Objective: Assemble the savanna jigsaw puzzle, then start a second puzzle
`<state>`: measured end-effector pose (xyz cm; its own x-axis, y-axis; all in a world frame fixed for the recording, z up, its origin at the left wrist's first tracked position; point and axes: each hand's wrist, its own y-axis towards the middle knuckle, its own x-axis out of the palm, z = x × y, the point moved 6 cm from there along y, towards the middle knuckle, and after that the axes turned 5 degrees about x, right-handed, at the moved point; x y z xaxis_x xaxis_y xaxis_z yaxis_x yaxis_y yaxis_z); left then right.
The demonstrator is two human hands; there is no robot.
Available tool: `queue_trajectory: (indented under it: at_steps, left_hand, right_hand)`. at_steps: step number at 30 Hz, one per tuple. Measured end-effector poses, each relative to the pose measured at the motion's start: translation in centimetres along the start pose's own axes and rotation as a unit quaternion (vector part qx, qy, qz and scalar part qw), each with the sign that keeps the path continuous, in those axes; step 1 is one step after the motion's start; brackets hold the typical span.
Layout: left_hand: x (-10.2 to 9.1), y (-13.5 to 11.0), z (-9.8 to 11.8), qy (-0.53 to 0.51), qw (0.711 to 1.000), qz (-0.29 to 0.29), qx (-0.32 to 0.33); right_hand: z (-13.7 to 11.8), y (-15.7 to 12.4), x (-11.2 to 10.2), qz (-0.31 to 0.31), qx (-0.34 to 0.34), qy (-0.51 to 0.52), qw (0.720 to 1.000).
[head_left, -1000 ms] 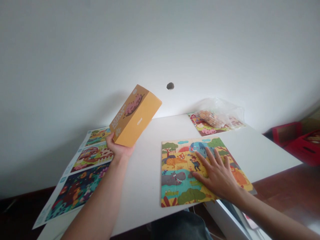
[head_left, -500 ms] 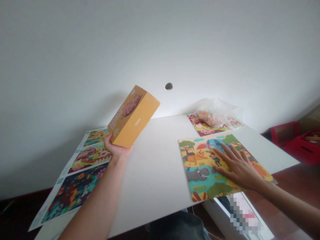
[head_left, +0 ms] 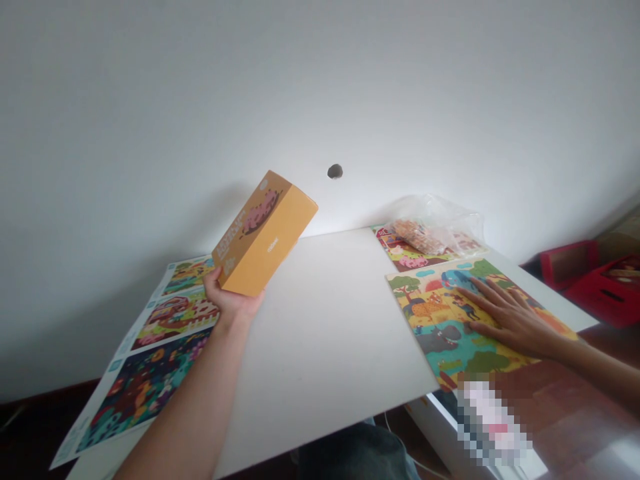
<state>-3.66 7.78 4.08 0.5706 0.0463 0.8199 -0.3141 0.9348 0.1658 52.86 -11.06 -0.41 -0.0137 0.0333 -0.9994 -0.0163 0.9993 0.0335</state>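
My left hand [head_left: 233,298] grips the lower end of a yellow-orange puzzle box [head_left: 280,233], holding it tilted above the table. A pink spotted pig is printed on one side of it. My right hand [head_left: 510,317] lies flat with spread fingers on an animal jigsaw puzzle [head_left: 435,333], which shows a hippo, a leopard and trees. The puzzle's right part reaches past the table's edge. Behind it, a clear plastic bag [head_left: 425,230] of loose pieces rests on a farm picture sheet [head_left: 413,260].
A long sheet with three printed pictures [head_left: 173,320] lies along the left side of the white table [head_left: 310,373]. The wall behind has a round hole [head_left: 335,171]. Red containers [head_left: 600,287] stand beyond the right edge. Below the front edge is a white box [head_left: 435,427].
My right hand has slid the animal puzzle to the right, further over the table's edge. My left hand still holds the box in nearly the same place.
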Motion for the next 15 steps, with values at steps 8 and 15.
queue_trajectory:
  at_steps: [8, 15]
  left_hand:
    - [0.1, 0.1, -0.2, 0.002, 1.000, -0.002, -0.012]
    - [0.2, -0.4, -1.3, 0.043, 0.998, -0.010, -0.038]
  right_hand:
    - [3.5, 0.2, 0.3, -0.017, 0.006, 0.011, 1.000]
    - [3.3, 0.1, 0.0, 0.001, 0.001, 0.017, 1.000]
